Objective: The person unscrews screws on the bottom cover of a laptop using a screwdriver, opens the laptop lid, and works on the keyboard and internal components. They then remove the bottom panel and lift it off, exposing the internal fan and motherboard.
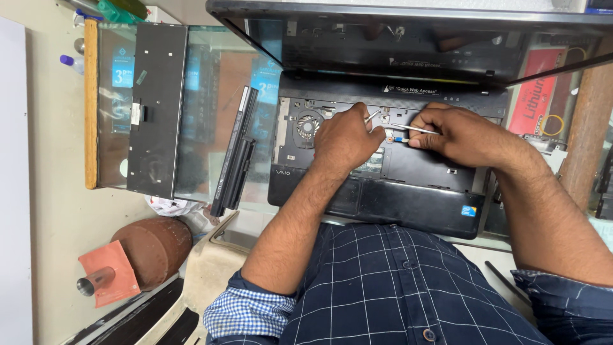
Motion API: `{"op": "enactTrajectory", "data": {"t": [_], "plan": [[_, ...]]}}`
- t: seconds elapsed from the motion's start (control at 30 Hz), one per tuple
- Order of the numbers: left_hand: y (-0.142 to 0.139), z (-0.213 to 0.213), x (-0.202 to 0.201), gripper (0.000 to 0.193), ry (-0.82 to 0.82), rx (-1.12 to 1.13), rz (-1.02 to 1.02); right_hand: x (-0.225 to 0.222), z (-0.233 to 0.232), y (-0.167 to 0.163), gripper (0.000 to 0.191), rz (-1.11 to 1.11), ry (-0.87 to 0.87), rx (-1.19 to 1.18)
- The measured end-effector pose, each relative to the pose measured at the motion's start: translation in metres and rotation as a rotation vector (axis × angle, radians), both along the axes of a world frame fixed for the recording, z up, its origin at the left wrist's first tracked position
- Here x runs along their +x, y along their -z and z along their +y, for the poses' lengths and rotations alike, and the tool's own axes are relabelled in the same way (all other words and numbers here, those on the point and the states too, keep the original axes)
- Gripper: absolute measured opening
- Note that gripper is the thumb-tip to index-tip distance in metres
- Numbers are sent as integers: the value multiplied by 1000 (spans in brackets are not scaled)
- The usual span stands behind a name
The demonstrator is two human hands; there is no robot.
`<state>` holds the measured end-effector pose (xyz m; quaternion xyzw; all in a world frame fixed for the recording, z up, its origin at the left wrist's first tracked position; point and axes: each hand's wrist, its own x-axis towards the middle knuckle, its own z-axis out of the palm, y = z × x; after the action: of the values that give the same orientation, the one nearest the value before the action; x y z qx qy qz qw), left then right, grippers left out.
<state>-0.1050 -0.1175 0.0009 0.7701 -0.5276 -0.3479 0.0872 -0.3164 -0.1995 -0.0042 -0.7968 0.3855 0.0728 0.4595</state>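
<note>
One head-worn camera looks steeply down, close over an opened laptop (383, 172) on a glass counter (204, 108).

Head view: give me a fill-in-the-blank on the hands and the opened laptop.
1. The left hand and the right hand both rest over the open black ____.
2. The right hand holds thin metal ____.
3. The round cooling ____ lies exposed beside the left hand.
4. The removed black keyboard lies face down on the ____ countertop.

Missing: laptop; tweezers; fan; glass

matt black plastic laptop (408, 191) — glass counter (204, 108)
</note>
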Motion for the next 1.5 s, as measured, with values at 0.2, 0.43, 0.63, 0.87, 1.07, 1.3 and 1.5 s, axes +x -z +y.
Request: {"op": "enactTrajectory", "data": {"t": [0.2,0.43,0.63,0.87,1.07,1.3,1.5], "plan": [[1,-3,-6,54,16,12,-48,-3,1,5,27,-25,22,16],[1,0,0,38,9,-4,-1,-7,0,6,25,-104,16,39],[-1,-1,-6,45,12,34,-12,-8,1,7,28,-57,22,14],[10,7,0,45,30,-64,30,-4,7,7,27,-50,32,-30],[15,52,32,31,-88,-235,423,-4,14,5,27,-152,114,11],[-5,159,131,22,-460,-308,453,0,57,-8,24,-189,465,12],[-2,209,202,24,-616,-369,678,84,140,-4,31,-349,579,120]]}}
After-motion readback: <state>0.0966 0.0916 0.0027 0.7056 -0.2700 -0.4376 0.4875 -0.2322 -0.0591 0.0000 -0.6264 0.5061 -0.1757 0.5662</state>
